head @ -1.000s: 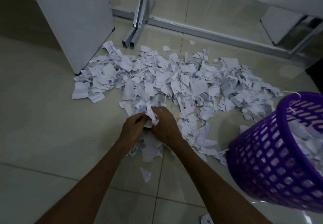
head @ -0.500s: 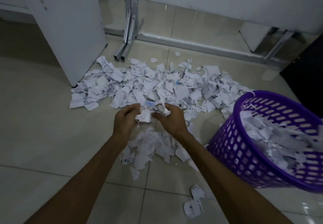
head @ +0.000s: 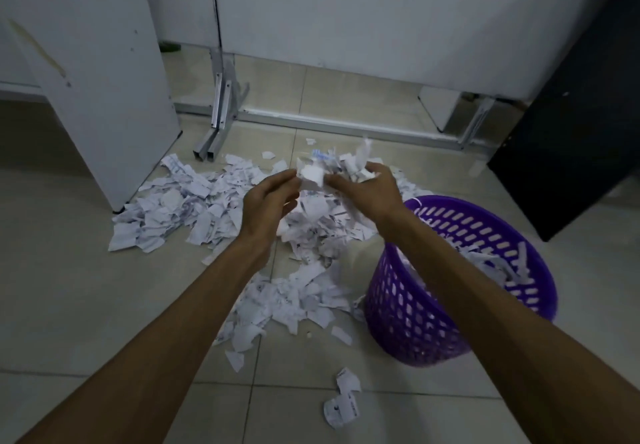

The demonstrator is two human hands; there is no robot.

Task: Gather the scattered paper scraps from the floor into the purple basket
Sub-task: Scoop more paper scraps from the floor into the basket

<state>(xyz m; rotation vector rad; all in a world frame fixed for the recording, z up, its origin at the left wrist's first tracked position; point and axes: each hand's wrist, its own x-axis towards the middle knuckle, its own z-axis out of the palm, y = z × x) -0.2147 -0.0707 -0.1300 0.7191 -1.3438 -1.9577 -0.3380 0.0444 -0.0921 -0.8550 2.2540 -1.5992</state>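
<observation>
A couple of stray scraps sit on the floor closest to me, well short of both hands. The left hand and right hand are raised together, fingers curled round a held bunch of scraps. Just right of and below the right hand is the purple basket, partly filled. The main paper pile sprawls under and beyond the hands. Farther left stands a white panel, a metal frame leg behind, a dark cabinet far right.

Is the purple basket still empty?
No, the basket already holds a heap of paper scraps inside it.
</observation>
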